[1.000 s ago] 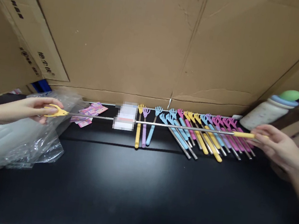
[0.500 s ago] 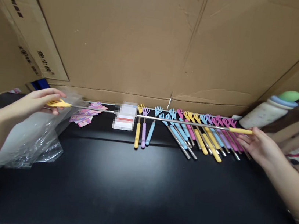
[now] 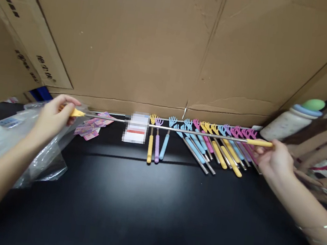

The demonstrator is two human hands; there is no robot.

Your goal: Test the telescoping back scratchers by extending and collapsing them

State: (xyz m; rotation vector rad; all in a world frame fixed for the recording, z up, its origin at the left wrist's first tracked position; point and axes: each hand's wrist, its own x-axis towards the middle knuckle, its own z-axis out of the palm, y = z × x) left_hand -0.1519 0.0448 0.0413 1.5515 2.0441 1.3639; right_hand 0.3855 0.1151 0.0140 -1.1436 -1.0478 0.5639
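Note:
A long extended back scratcher [image 3: 168,128] with a thin metal rod hangs level above the black table [image 3: 151,206]. My left hand [image 3: 53,117] is closed on its yellow claw end at the left. My right hand [image 3: 271,158] grips its yellow handle at the right. Under the rod, a row of collapsed back scratchers [image 3: 205,144] in yellow, purple, blue and pink lies along the table's back edge.
Crumpled clear plastic bags [image 3: 40,150] lie at the left, with small pink packets [image 3: 91,126] beside them. A white card [image 3: 135,128] lies mid-back. Cardboard [image 3: 162,41] walls the back. A white bottle with a green cap [image 3: 294,118] lies at the right.
Both hands have moved inward, so the rod between them is shorter. The left hand shifted right and back; the right hand shifted left.

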